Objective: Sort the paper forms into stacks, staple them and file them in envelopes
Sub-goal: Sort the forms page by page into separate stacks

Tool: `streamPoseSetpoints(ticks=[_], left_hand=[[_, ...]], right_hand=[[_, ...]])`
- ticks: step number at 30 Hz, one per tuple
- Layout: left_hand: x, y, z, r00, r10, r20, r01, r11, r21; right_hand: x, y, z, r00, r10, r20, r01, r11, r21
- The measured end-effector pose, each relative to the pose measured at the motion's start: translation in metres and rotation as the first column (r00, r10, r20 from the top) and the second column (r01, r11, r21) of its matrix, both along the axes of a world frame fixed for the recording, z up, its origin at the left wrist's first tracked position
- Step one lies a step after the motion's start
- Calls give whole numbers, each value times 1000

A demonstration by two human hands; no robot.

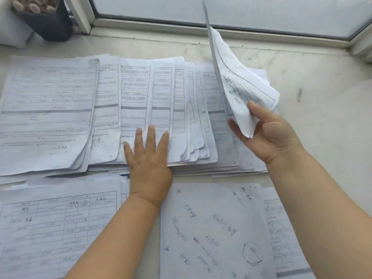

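Lower edge of the frame, nearest the person: a handwritten sheet [211,228] lies at lower right, a printed table form [58,222] at lower left, both flat on the pale stone sill [322,97]. A further form [281,228] shows under the handwritten sheet's right edge. Both forearms reach up from the bottom edge across these papers. Mid frame: left hand [149,158] lies palm down, fingers straight and spread, pressing the near edge of a fanned row of forms [141,101]. The row runs left to right across the centre, each sheet overlapping the next, long axes pointing away from the person; a thicker pile [46,109] sits at its left end. Right hand [267,131] is at the right end of the row, raised off the surface, thumb and curled fingers pinching the lower corner of a small bundle of sheets [231,77]. The bundle stands nearly on edge, long axis rising toward the upper middle of the frame, its free part curling rightward above the fan. Judgement: sorting step in hand; stapling and filing not begun, and no stapler or envelope is visible. The key relation is that the lifted bundle hangs directly over the fan's right end, so the right hand is the nearer one for any set-down there, while the left pins the row against sliding. Far: a dark pot [48,23] at upper left, a window frame [201,25] along the top.
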State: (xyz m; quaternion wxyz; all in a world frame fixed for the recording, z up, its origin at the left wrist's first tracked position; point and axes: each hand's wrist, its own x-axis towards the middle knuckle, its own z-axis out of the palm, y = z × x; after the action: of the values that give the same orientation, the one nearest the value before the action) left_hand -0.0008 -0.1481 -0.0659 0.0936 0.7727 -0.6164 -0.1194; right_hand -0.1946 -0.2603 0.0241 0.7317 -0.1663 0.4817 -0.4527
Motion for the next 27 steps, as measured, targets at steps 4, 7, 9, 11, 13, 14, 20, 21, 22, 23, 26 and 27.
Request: streamPoseSetpoints(ticks=[4, 7, 9, 11, 13, 14, 20, 21, 22, 23, 26, 27], left_hand=[[10, 4, 9, 880, 213, -424, -277, 956, -94], [13, 4, 26, 658, 378, -651, -601, 785, -152], [17, 3, 31, 455, 483, -748, -767, 640, -53], [23, 3, 31, 297, 496, -816, -841, 541, 22], [26, 5, 31, 269, 473, -839, -859, 512, 13], [26, 6, 33, 279, 463, -841, -857, 515, -1], [20, 9, 29, 604, 196, -772, -551, 803, -227], [21, 9, 24, 662, 94, -744, -413, 874, -257], [22, 10, 18, 734, 36, -678, -263, 936, -235], [23, 10, 15, 834, 17, -552, -125, 980, -158], [24, 4, 20, 979, -51, -198, 86, 982, 169], [25, 1, 25, 977, -66, -203, 111, 969, 219]], right_hand=[[-49, 6, 8, 972, -27, -232, -7, 989, -146], [-70, 11, 12, 886, 110, -450, -225, 951, -210], [-68, 10, 15, 751, 274, -601, -444, 883, -152], [-50, 3, 12, 612, 425, -667, -605, 795, -49], [-25, -6, 4, 508, 541, -670, -671, 736, 86], [-13, -11, -2, 448, 581, -679, -686, 711, 156], [27, -22, -29, 224, 613, -758, -679, 656, 330], [29, -21, -29, 240, 607, -758, -678, 663, 316], [30, -19, -29, 250, 602, -758, -676, 669, 309], [29, -16, -29, 246, 602, -760, -672, 671, 314], [15, -8, -32, 208, 535, -819, -598, 732, 326], [7, -5, -33, 178, 466, -867, -568, 768, 296]])
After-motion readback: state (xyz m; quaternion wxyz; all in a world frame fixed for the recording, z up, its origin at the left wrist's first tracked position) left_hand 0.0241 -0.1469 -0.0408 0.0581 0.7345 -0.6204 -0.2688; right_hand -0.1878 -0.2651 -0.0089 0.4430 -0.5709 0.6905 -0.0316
